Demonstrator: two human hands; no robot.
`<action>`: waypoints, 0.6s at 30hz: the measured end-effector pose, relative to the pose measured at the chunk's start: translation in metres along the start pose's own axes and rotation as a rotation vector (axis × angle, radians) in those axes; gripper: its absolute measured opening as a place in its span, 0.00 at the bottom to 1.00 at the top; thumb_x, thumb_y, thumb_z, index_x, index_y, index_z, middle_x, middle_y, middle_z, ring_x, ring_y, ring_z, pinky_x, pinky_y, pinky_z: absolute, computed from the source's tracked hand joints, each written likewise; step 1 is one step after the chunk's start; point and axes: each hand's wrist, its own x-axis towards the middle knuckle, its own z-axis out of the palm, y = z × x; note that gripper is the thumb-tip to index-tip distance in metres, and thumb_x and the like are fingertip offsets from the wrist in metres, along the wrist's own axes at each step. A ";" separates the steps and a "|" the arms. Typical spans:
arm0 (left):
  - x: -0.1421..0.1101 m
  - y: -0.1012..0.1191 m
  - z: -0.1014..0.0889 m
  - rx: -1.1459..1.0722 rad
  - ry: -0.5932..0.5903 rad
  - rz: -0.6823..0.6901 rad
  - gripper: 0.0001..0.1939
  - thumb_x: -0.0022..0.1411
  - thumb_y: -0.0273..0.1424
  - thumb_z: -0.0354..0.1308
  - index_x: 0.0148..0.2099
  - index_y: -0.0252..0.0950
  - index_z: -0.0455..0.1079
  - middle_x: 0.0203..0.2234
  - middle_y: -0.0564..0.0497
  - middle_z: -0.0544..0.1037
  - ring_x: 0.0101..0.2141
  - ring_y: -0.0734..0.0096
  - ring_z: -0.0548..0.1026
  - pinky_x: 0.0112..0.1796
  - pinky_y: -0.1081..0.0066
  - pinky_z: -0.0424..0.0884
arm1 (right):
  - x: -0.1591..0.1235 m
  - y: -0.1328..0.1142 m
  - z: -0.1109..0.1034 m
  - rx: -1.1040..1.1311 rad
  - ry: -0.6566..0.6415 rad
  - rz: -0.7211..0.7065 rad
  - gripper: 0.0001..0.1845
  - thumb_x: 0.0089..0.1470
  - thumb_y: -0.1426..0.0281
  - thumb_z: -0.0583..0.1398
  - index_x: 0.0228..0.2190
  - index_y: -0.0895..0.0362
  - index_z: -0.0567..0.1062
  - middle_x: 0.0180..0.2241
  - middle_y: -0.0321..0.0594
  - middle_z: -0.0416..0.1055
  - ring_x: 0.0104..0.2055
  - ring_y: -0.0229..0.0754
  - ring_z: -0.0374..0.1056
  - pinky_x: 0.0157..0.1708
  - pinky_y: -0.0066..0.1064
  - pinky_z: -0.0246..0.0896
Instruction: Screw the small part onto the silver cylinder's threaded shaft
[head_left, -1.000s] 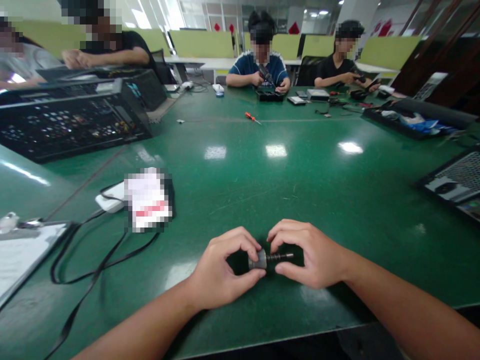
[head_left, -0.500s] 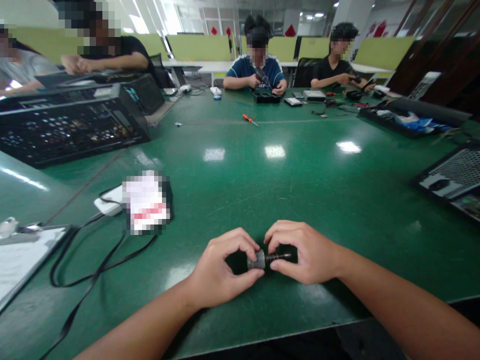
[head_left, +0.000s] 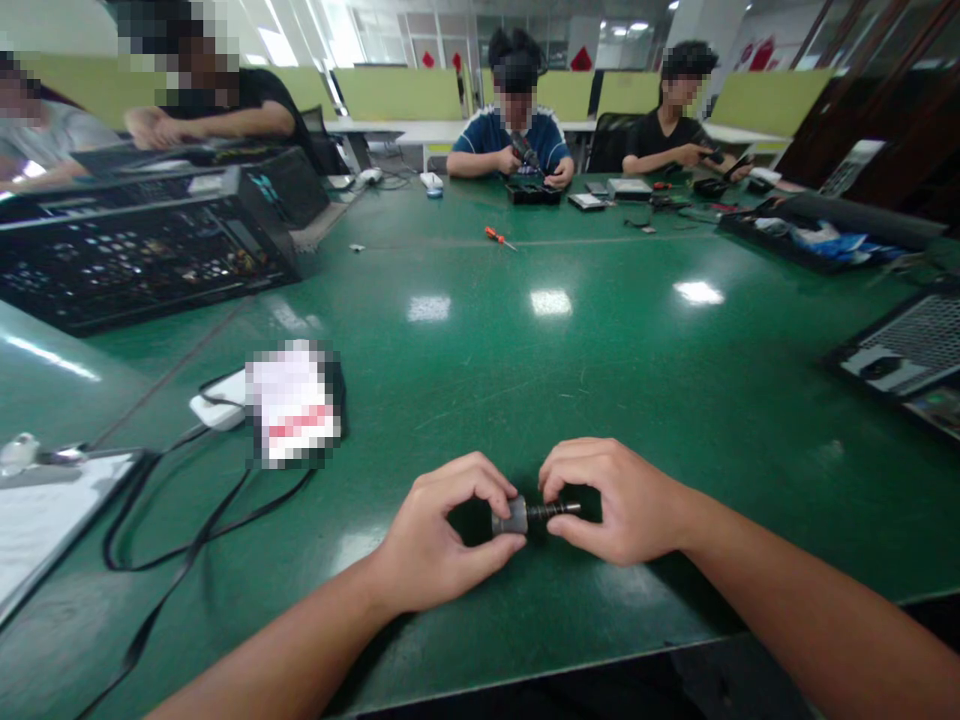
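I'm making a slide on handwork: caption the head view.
At a green tabletop, the left hand pinches a grey cylinder while the right hand curls about its ridged shaft.

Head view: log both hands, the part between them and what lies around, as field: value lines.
Left hand: thumb and fingers gripping the grey cylinder
Right hand: thumb and fingers about the dark shaft; contact unclear
Part: dark shaft extends rightward from grey cylinder
Surface: green tabletop
Beyond hands: orange-handled screwdriver
Left side: black strap, black computer case
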 end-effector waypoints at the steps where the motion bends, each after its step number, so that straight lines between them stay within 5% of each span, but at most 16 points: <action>1: 0.000 0.000 0.000 0.000 0.002 0.005 0.09 0.54 0.23 0.70 0.33 0.37 0.73 0.32 0.48 0.82 0.32 0.69 0.80 0.35 0.71 0.74 | 0.000 0.000 0.000 -0.003 0.000 0.001 0.04 0.53 0.71 0.65 0.32 0.56 0.75 0.36 0.43 0.78 0.38 0.44 0.74 0.42 0.35 0.66; 18: -0.001 -0.001 -0.002 0.017 0.011 0.022 0.10 0.55 0.23 0.71 0.33 0.36 0.72 0.33 0.48 0.82 0.33 0.69 0.80 0.37 0.70 0.74 | -0.003 0.003 -0.003 -0.062 0.003 0.014 0.04 0.52 0.70 0.65 0.32 0.55 0.75 0.34 0.40 0.78 0.36 0.44 0.74 0.41 0.36 0.63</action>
